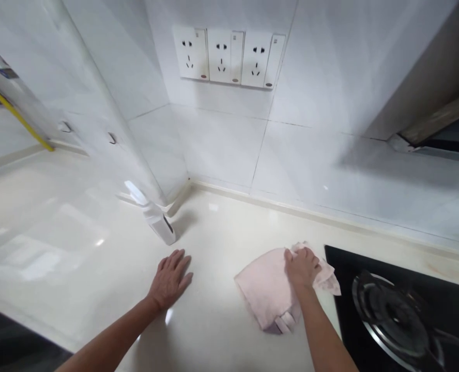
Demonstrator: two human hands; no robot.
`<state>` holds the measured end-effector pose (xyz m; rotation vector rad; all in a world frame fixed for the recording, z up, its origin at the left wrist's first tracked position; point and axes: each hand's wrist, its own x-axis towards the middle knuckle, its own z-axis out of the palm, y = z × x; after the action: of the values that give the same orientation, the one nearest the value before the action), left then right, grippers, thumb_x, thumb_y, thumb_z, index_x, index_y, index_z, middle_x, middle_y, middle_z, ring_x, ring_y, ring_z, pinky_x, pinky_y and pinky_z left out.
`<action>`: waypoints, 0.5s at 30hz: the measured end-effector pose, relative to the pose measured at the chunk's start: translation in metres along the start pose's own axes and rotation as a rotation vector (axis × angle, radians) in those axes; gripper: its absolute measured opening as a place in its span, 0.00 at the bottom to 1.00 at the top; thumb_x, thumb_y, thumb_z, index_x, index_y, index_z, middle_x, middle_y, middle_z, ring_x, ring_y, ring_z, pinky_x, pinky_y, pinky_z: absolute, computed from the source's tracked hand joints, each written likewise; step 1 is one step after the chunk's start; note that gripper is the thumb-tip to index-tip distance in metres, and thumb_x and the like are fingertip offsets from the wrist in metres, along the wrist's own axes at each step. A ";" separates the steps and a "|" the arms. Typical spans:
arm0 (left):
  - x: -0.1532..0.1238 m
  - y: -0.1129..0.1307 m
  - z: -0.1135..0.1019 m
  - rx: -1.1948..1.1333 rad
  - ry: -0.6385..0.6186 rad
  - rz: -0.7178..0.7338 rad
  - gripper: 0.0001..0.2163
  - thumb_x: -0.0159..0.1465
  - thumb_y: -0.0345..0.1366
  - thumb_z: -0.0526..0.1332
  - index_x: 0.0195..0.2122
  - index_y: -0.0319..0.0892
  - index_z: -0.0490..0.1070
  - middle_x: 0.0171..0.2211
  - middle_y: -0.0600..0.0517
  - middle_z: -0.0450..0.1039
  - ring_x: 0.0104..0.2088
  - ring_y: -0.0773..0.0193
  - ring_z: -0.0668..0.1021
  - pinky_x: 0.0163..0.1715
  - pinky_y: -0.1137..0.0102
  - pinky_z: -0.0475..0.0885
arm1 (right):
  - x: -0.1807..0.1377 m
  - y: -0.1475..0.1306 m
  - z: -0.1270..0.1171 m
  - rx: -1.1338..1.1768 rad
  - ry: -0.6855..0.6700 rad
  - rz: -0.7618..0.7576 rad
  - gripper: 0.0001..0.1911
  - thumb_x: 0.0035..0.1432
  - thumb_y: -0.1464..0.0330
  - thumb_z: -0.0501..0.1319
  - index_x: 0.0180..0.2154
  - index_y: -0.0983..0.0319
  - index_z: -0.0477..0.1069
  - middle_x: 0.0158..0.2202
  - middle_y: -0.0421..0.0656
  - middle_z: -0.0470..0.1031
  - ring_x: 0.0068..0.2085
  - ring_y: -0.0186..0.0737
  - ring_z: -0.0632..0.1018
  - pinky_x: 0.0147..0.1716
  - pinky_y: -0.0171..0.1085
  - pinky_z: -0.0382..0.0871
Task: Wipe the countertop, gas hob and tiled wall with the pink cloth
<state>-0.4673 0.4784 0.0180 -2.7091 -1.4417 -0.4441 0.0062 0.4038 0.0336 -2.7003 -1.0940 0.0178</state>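
My left hand (170, 279) lies flat on the pale stone countertop (217, 232), fingers spread, holding nothing. My right hand (301, 267) sits on top of a folded pink cloth (264, 289) and grips a gathered fold of it. A looped tag or folded corner shows at the cloth's near edge. The cloth rests on the countertop, its far right corner reaching toward the edge of the black gas hob (392, 315).
A metal burner sits on the hob at right. A white tiled wall rises behind the counter, carrying a row of 3 white wall sockets (227, 57). A small white bottle (160, 223) stands in the corner by a white cabinet. A range hood (419, 77) overhangs at upper right.
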 end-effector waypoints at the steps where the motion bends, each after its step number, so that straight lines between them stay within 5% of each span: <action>1: 0.000 0.000 -0.001 -0.006 -0.002 -0.001 0.23 0.73 0.49 0.56 0.64 0.45 0.72 0.68 0.40 0.68 0.70 0.44 0.67 0.65 0.48 0.63 | 0.004 0.000 0.002 -0.002 0.020 -0.002 0.29 0.68 0.52 0.51 0.54 0.66 0.75 0.67 0.60 0.65 0.61 0.66 0.66 0.61 0.61 0.59; 9: 0.001 0.001 -0.007 -0.012 -0.008 -0.019 0.23 0.72 0.50 0.56 0.64 0.47 0.72 0.68 0.41 0.69 0.69 0.44 0.68 0.64 0.48 0.64 | 0.075 0.011 0.009 -0.008 0.030 -0.164 0.34 0.67 0.63 0.46 0.69 0.73 0.62 0.72 0.59 0.61 0.64 0.63 0.65 0.65 0.57 0.56; 15: 0.001 0.002 -0.009 -0.024 -0.011 -0.011 0.23 0.71 0.50 0.57 0.64 0.47 0.72 0.68 0.41 0.69 0.69 0.44 0.68 0.64 0.48 0.65 | 0.113 0.014 0.013 0.067 0.171 -0.014 0.41 0.63 0.56 0.53 0.68 0.77 0.58 0.72 0.68 0.55 0.67 0.68 0.61 0.66 0.60 0.54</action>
<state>-0.4669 0.4766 0.0274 -2.7276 -1.4639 -0.4499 0.0960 0.4748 0.0265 -2.5801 -1.0418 -0.1724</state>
